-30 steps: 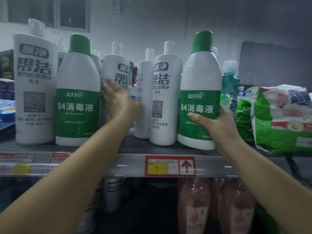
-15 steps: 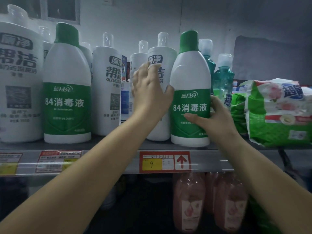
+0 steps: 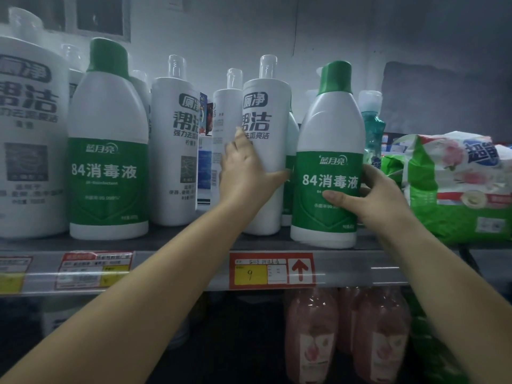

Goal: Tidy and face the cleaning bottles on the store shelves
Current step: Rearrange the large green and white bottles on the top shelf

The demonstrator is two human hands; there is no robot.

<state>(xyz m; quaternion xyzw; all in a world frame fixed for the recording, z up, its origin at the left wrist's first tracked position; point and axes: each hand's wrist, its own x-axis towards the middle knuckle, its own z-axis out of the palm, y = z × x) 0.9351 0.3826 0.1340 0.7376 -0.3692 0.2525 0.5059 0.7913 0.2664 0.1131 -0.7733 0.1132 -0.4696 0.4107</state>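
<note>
On the grey shelf (image 3: pixel 177 242) stand white cleaning bottles with labels facing me. My right hand (image 3: pixel 371 200) grips a green-capped, green-labelled disinfectant bottle (image 3: pixel 329 151) near the shelf's front edge. My left hand (image 3: pixel 246 173) wraps around a tall white toilet-cleaner bottle (image 3: pixel 266 120) with a clear cap, just left of it. Another green-capped bottle (image 3: pixel 108 139) and a second tall white bottle (image 3: pixel 174 139) stand further left. A large white bottle (image 3: pixel 27 134) fills the far left.
Green laundry-powder bags (image 3: pixel 454 187) lie on the shelf at the right, with a teal bottle (image 3: pixel 372 128) behind. A red and yellow price tag (image 3: pixel 271 270) hangs on the shelf rail. Pink bottles (image 3: pixel 313 336) stand on the lower shelf. A grey wall is behind.
My left hand went from the white bottle further left to the tall white bottle beside the green one. My right hand kept hold of the green-labelled bottle, which now stands upright.
</note>
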